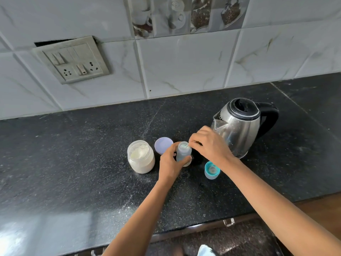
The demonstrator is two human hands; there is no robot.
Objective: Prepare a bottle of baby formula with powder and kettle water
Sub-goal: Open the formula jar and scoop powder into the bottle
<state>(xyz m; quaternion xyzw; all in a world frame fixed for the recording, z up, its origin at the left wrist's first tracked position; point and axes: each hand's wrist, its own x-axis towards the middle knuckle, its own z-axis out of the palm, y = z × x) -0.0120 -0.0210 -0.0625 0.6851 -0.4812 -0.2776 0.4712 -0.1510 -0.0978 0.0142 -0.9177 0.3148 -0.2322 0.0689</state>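
Note:
A small clear baby bottle (182, 154) stands uncapped on the black counter (73, 163). My left hand (170, 161) grips its body from the left. My right hand (206, 143) pinches a small scoop (185, 145) with white powder over the bottle's mouth. To the left stands an open jar of white formula powder (141, 156), with its lilac lid (163, 145) lying behind the bottle. The steel kettle (239, 126) with a black handle sits at the right, lid closed. The bottle's teal cap with teat (211, 170) rests under my right wrist.
A tiled wall with a switch and socket plate (72, 60) rises behind the counter. Powder dust speckles the counter surface. The counter's front edge (203, 228) runs below my forearms, with drawer handles beneath.

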